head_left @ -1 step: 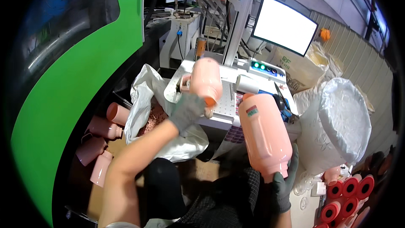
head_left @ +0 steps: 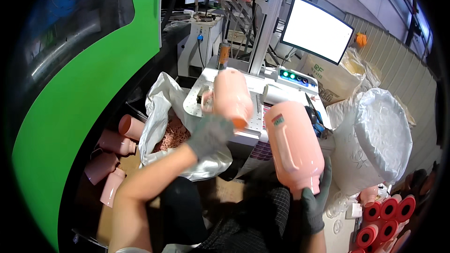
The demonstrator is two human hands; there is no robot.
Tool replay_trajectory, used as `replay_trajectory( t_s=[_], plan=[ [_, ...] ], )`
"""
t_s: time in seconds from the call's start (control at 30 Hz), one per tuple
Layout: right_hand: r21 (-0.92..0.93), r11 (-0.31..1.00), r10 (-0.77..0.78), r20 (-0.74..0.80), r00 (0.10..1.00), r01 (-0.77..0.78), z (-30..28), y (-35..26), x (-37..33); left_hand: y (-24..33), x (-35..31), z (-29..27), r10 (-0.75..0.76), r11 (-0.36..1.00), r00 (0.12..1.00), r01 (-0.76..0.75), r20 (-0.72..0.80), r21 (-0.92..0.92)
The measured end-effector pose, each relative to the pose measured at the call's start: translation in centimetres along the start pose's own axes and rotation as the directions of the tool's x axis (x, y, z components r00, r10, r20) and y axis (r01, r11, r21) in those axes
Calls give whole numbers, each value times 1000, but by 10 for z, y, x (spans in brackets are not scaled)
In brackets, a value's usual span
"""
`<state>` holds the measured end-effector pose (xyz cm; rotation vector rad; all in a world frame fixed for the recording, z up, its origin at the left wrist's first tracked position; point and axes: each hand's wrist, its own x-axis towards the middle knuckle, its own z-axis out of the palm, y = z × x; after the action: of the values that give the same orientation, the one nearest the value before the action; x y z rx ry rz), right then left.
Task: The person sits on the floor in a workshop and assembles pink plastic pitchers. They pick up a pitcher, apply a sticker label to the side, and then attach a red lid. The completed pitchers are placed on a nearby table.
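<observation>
My left hand (head_left: 211, 136), in a grey glove and blurred, is at the neck end of a pink jug (head_left: 231, 94) with a side handle. Its fingers pass partly out of sight around the jug, which is tilted with its orange-lit mouth toward me over a white work table (head_left: 193, 101). My gloved right hand (head_left: 315, 204) grips a second pink jug (head_left: 296, 145) by its neck, bottom end up and away from me. That jug looks larger, being closer, and bears a small coloured sticker (head_left: 278, 120) near its handle.
Several pink jugs (head_left: 111, 185) lie in a box at the left, beside a white sack (head_left: 161, 93) with pink shavings. A lined white bin (head_left: 349, 154) and red-rimmed pink pieces (head_left: 388, 229) are at the right. A monitor (head_left: 316, 29) and green machine panel (head_left: 89, 75) stand around the table.
My left hand and its jug have shifted slightly down and right, toward me. The right-hand jug has moved only a little.
</observation>
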<state>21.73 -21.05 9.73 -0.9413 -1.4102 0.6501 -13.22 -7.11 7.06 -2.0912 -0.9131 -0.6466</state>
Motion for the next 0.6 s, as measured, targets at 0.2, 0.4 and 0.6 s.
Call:
replay_trajectory(
  t_s=[0.2,0.4,0.6],
  plan=[
    [-305,894,-235,306,923,329,90,15,100,88,-54,-215,-171,820,981,92,-88,-565],
    [-698,526,-250,418,873,485,234,58,159,131,-98,-165,-294,221,873,458,389,-861],
    [-774,555,-31,347,937,305,284,95,182,117,-122,-159,-296,-96,862,401,411,-911]
  ],
)
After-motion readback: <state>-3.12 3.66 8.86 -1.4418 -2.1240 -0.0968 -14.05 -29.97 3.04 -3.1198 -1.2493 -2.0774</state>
